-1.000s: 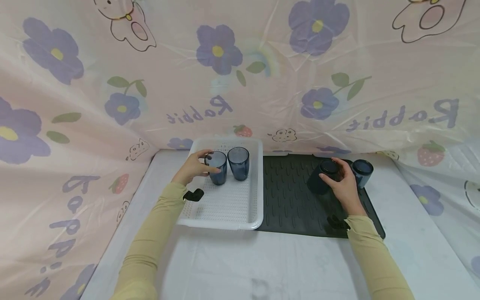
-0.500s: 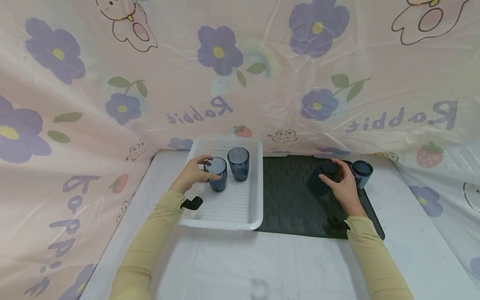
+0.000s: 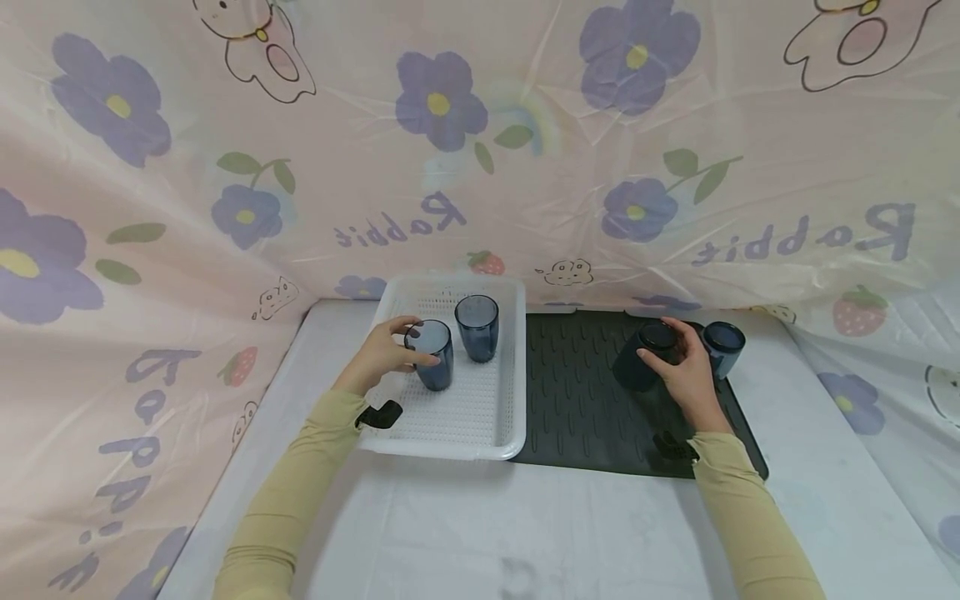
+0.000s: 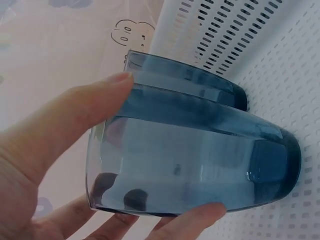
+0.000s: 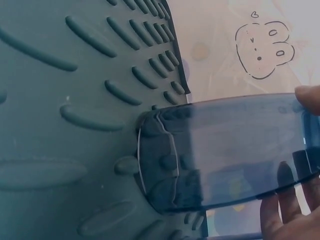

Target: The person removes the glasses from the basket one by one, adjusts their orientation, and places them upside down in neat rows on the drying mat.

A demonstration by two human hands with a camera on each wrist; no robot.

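My left hand point(image 3: 386, 350) grips a dark blue tumbler point(image 3: 432, 354) standing in the white perforated tray point(image 3: 457, 412); in the left wrist view thumb and fingers point(image 4: 75, 120) wrap that tumbler point(image 4: 200, 170). A second blue tumbler point(image 3: 477, 327) stands just behind it in the tray. My right hand point(image 3: 686, 371) holds another blue tumbler point(image 3: 641, 356), tilted, on the black ridged mat point(image 3: 581, 400); the right wrist view shows this tumbler point(image 5: 225, 150) leaning with its base edge on the mat point(image 5: 60, 125). One more blue tumbler point(image 3: 723, 346) stands upright behind the right hand.
Tray and mat lie side by side on a white-covered table point(image 3: 510, 525). A pink flowered plastic sheet point(image 3: 480, 142) walls the back and both sides close around the table.
The left hand has drawn its tumbler slightly toward me within the tray. The right hand and its tilted tumbler have stayed nearly still.
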